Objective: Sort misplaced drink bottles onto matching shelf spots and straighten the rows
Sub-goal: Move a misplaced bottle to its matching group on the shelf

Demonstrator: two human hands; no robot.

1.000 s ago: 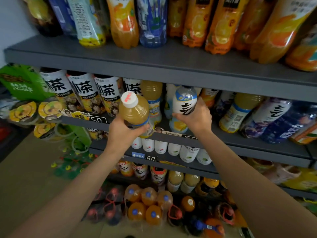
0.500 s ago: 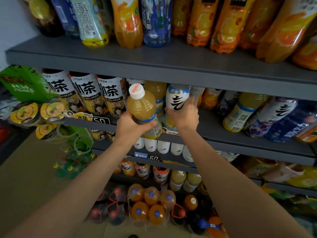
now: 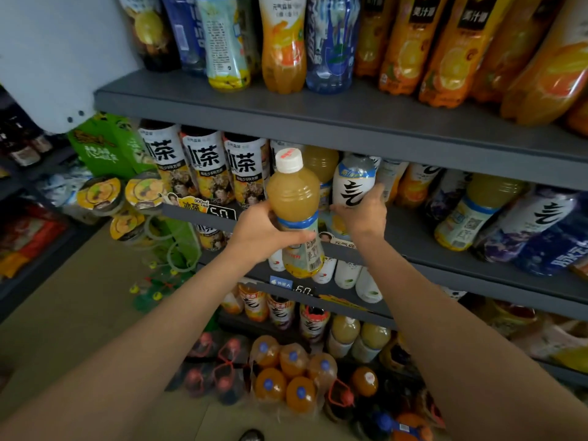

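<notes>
**Two hands, two bottles at the middle shelf**

The left hand (image 3: 265,232) grips a juice bottle (image 3: 297,214) round its middle, fingers curled over the blue-edged label. The bottle is upright, tipped slightly to 11 o'clock, with a white cap (image 3: 288,160) on top and cloudy amber drink inside. It is held in the air in front of the middle shelf (image 3: 429,246), not standing on it; its base hangs down past the shelf's front edge.

Just beside it at 3 o'clock, the right hand (image 3: 362,214) holds a white bottle (image 3: 351,183) with bold black brushwork on its label. The fingers wrap its lower part from the right. This bottle stands at the front of the middle shelf, though its base is hidden behind the hand, so I cannot tell whether it is resting or lifted.

Behind the two, another amber bottle (image 3: 319,160) shows between them. At 9 o'clock from the hands, three tea bottles (image 3: 206,167) with large black characters stand in a row on the same shelf. At 3 o'clock, further along the shelf, lie a mix of bottles, among them a second juice bottle (image 3: 474,211) of the same kind, leaning left.

The top shelf (image 3: 318,116) at 12 o'clock carries a row of orange drinks (image 3: 410,43) and a blue bottle (image 3: 331,43). At 6 o'clock, low down, packs of orange bottles with blue caps (image 3: 289,370) sit near the floor (image 3: 63,313).
</notes>
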